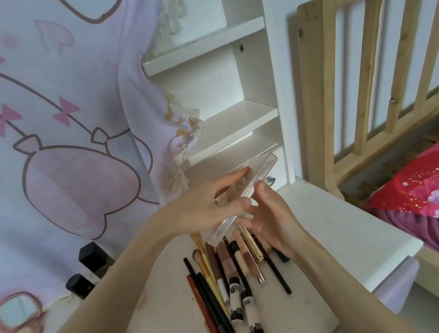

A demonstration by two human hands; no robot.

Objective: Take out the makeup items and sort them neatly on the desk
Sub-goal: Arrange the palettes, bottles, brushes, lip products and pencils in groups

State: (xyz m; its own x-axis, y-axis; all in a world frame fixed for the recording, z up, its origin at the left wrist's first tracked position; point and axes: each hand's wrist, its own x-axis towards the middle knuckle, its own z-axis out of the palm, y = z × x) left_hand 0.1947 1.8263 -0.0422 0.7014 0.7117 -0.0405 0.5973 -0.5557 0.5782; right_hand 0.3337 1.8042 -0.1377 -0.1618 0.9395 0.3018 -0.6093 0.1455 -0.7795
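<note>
- The flat, clear, rectangular plastic case (244,193) is held in the air between both hands, above the white surface (330,226) and above the far end of the row of makeup items.
- The left hand (211,203) is seen with its fingers (236,176) nearly straight and only loosely bent, laid along the case's upper face, with the thumb against its near edge; it is a light, fairly wide hold rather than a tight pinch.
- The right hand (272,220) is placed under and beside the case, palm turned towards it; its fingertips (263,187) are curled up onto the case's right edge, so the case is held from below on that side.
- The case's long axis is seen to run from lower left, near the items, up to upper right, towards the white shelf unit (236,123); it is tilted, not level.
- Both hands are touching the case, so neither is nearer; the setting-down move is judged to turn on lowering this tilted axis to a bare part of the surface.
- Directly below, the pencils, brushes and tubes (230,278) are laid roughly parallel, side by side, with two white tubes with black patterned caps (244,311) nearest the person.
- At the left edge, two black-capped bottles (90,268) and an open pink compact with a mirror (15,321) are seen, well apart from the hands.
</note>
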